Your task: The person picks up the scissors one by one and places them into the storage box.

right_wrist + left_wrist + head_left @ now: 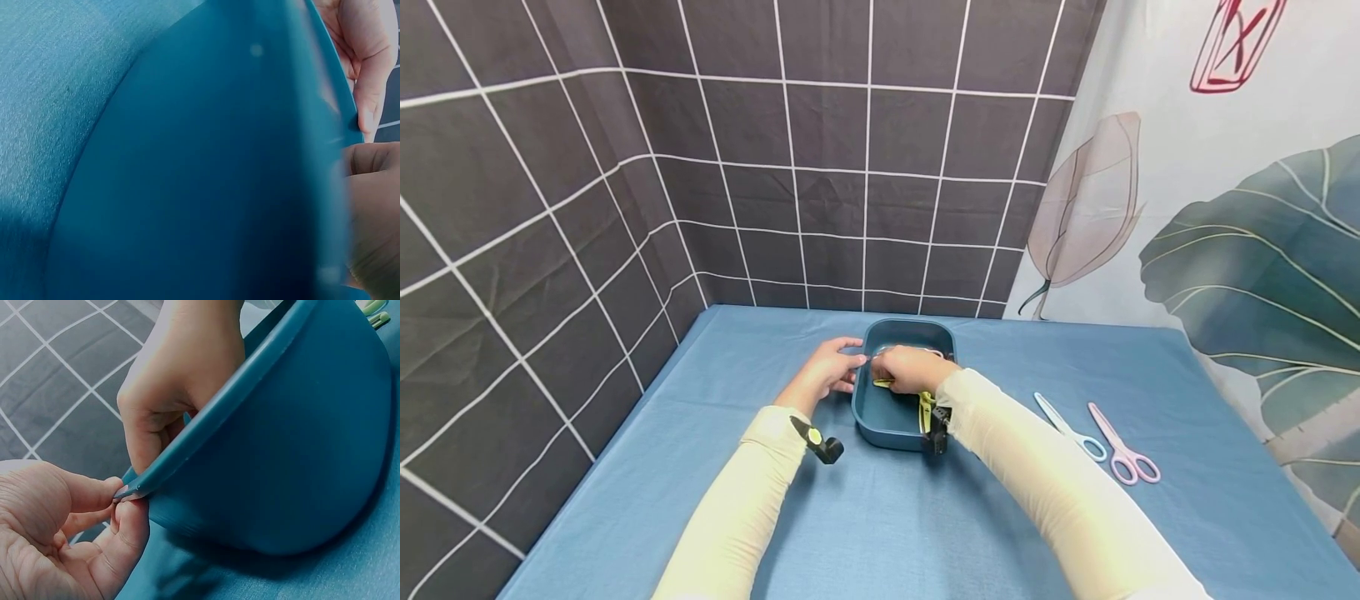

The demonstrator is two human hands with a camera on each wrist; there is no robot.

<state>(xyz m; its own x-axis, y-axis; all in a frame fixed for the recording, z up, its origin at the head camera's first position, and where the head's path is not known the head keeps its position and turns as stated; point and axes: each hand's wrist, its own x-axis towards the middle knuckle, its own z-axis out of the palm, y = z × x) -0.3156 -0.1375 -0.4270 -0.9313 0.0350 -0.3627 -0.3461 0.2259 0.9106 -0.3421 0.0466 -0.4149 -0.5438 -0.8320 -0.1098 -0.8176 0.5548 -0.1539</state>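
A deep blue bin with rounded corners stands on the blue-covered table. My left hand is at its left side, and in the left wrist view the thumb and fingers pinch the rim. My right hand reaches down into the bin, knuckles up, with its fingertips hidden by the hand and the wall. A bit of yellow shows under its fingers, and a yellow-green piece lies beside the right wrist. I cannot tell whether the right fingers hold anything.
To the right on the table lie light blue scissors and pink scissors, blades pointing away. A dark wall covering with white grid lines rises behind and to the left. A leaf-patterned sheet hangs at the right.
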